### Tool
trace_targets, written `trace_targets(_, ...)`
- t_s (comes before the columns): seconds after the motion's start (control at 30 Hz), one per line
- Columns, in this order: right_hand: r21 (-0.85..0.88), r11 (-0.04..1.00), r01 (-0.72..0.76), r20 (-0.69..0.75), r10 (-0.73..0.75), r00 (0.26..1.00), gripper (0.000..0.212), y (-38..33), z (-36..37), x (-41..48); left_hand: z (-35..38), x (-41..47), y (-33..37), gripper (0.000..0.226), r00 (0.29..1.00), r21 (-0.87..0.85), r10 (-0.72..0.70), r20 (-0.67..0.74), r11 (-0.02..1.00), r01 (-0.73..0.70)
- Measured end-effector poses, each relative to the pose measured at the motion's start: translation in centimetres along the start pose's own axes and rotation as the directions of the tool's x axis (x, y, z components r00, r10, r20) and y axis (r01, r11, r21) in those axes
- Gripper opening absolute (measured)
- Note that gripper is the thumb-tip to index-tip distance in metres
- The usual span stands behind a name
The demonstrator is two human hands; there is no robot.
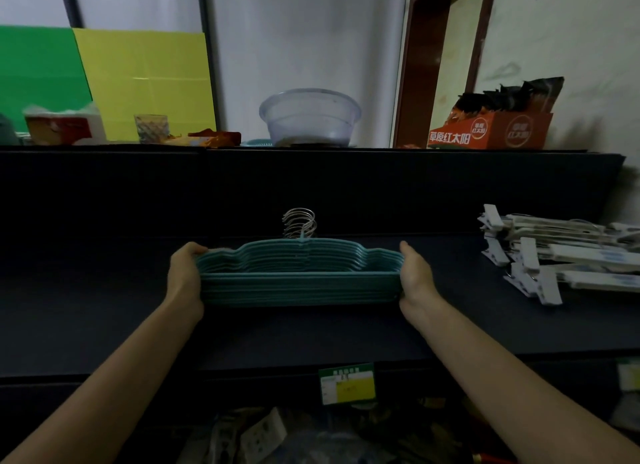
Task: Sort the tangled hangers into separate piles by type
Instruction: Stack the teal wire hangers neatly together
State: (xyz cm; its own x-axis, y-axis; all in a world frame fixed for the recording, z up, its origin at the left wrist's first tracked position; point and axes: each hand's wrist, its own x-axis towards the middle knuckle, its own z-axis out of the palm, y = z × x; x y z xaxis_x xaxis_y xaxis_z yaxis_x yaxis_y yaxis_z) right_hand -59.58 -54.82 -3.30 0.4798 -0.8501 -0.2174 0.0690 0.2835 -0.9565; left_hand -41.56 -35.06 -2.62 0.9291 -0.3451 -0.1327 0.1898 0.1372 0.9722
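A neat stack of several teal hangers (299,278) with silver wire hooks lies flat on the dark table (104,308), hooks pointing away from me. My left hand (185,276) grips the stack's left end, fingers curled over its top edge. My right hand (414,276) presses against the stack's right end with fingers fairly straight. A separate pile of white clip hangers (554,256) lies at the right side of the table, apart from the teal stack.
A raised dark ledge (311,159) runs behind the table, holding a clear plastic basin (310,117), a glass cup (151,128), a tissue pack (64,126) and an orange snack box (491,129). A green-yellow label (347,383) hangs at the table's front edge.
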Motion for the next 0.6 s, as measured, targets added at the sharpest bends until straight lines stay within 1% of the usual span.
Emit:
trace_targets(0.1,-0.058,0.998,0.010,0.029,-0.009,1.000,0.050,0.0,1.2,0.2,-0.6,0.1,0.4,0.036,0.999,0.027,0.025,0.024,0.999,-0.025)
trace_targets(0.3,-0.238,0.969,0.071,0.024,-0.067,0.997,0.051,0.2,0.9,1.0,-1.2,0.9,0.4,0.021,1.000,0.144,0.025,-0.005,0.989,-0.024)
trace_targets(0.37,-0.315,0.944,0.093,0.057,-0.079,0.995,0.052,0.0,0.6,1.2,-1.7,1.5,0.4,0.022,0.997,0.231,0.080,0.022,0.969,-0.083)
trace_targets(0.4,-0.347,0.930,0.119,0.097,-0.091,0.991,0.049,-0.1,0.3,1.3,-1.9,1.9,0.3,0.023,0.987,0.307,0.159,0.037,0.938,-0.163)
trace_targets(0.43,-0.371,0.916,0.154,0.147,-0.105,0.984,0.047,-0.4,-0.1,1.2,-2.2,2.3,0.3,0.023,0.958,0.405,0.281,0.057,0.871,-0.279)
trace_targets(0.47,-0.403,0.896,0.184,0.200,-0.111,0.974,0.045,-0.7,-0.6,1.1,-2.4,2.5,0.3,0.021,0.904,0.499,0.419,0.081,0.769,-0.401)
trace_targets(0.5,-0.436,0.870,0.229,0.251,-0.126,0.960,0.043,-1.1,-1.2,1.0,-2.4,2.5,0.6,0.019,0.829,0.558,0.549,0.107,0.657,-0.507)
trace_targets(0.53,-0.462,0.840,0.285,0.301,-0.154,0.941,0.039,-1.4,-1.9,1.1,-2.2,2.1,1.2,0.017,0.750,0.579,0.648,0.132,0.564,-0.589)
trace_targets(0.6,-0.482,0.790,0.379,0.350,-0.223,0.910,0.030,-2.2,-3.4,1.3,-0.8,0.8,2.5,0.016,0.625,0.552,0.759,0.185,0.446,-0.705)
